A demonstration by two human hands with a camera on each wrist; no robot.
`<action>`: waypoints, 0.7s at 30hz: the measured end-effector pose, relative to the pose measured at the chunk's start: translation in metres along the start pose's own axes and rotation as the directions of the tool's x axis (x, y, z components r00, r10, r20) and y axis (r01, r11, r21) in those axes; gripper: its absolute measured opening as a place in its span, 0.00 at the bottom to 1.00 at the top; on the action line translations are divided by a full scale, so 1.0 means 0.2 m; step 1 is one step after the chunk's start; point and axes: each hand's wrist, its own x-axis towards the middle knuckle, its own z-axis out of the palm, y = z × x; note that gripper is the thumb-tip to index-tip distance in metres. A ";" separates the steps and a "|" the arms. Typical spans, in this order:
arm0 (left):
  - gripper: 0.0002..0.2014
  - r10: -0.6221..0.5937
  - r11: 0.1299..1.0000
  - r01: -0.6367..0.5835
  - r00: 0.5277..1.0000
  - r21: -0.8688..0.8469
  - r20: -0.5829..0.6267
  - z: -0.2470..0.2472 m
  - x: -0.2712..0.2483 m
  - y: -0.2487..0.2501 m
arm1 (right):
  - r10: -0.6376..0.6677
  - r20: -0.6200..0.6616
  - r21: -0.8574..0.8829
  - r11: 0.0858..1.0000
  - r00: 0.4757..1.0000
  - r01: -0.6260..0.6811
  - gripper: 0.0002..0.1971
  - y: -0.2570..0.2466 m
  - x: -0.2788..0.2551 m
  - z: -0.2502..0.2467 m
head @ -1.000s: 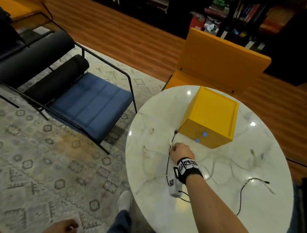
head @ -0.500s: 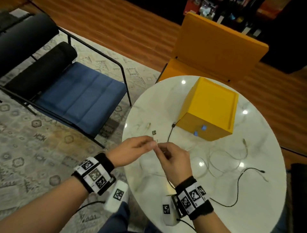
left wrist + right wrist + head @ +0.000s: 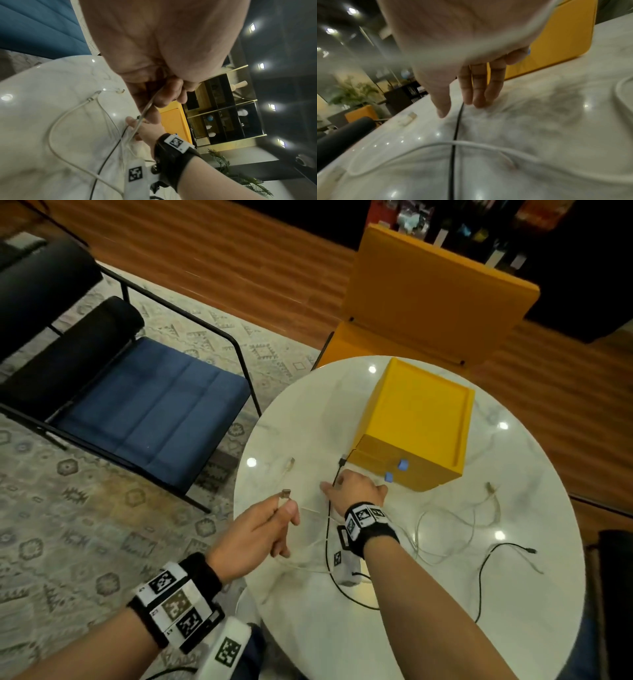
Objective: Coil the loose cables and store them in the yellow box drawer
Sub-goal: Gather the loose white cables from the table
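Early stage — nothing coiled. Left hand [image 3: 255, 530] pinches white cable [image 3: 310, 510] plug end; right hand [image 3: 356, 491], fingers straight, reaches black cable [image 3: 328, 529]. Yellow box [image 3: 416, 426] drawers closed, cables loose on table [image 3: 428, 628].

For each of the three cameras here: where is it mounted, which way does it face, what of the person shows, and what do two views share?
Head: worn on the head, looks down at the round white marble table; both forearms, left hand and right hand show.
Left wrist: looks along the palm; fingers pinch the white cable.
Right wrist: looks along straight fingers touching the table.
Shared: yellow box, thin black cable.
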 end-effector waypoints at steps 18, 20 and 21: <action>0.17 -0.067 0.995 0.074 0.994 0.075 -0.092 0.06 0.15 0.05 | 0.083 0.103 0.124 0.988 0.991 -0.095 0.13 0.12 -0.09 -0.01; 0.17 -0.066 0.996 0.073 0.990 0.055 -0.128 0.08 0.15 0.06 | -0.001 -0.030 0.345 0.939 1.000 0.011 0.07 0.18 -0.16 -0.06; 0.17 -0.065 0.997 0.071 0.986 0.035 -0.154 0.09 0.15 0.07 | -0.053 -0.124 0.441 0.891 0.991 0.103 0.05 0.21 -0.22 -0.08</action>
